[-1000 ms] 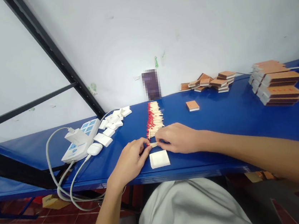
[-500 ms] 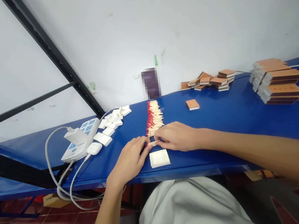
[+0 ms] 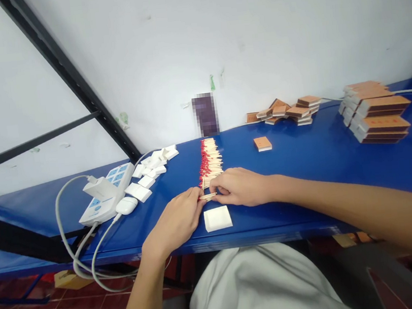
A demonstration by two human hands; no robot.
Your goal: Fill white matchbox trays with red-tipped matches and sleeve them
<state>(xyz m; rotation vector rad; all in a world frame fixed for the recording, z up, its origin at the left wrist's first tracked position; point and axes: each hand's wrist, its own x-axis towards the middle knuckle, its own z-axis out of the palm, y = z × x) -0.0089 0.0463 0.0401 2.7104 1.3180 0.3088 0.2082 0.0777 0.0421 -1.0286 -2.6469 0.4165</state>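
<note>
A long row of red-tipped matches (image 3: 208, 160) lies on the blue table (image 3: 305, 173), running away from me. At its near end my left hand (image 3: 176, 220) and my right hand (image 3: 239, 186) both pinch a small bundle of matches (image 3: 208, 196) between their fingertips. Just below that bundle sits an open white matchbox tray (image 3: 217, 218), close to the table's front edge and untouched by either hand.
Several white trays (image 3: 152, 170) lie at the left beside a white power strip (image 3: 104, 196) with plugs and trailing cables. A single brown matchbox (image 3: 262, 143) lies mid-table. Loose brown boxes (image 3: 286, 110) sit by the wall and stacked ones (image 3: 378, 112) at the far right.
Both hands have shifted slightly up and left with the small bundle, staying pinched on it. The camera view drifted a little; nothing else moved.
</note>
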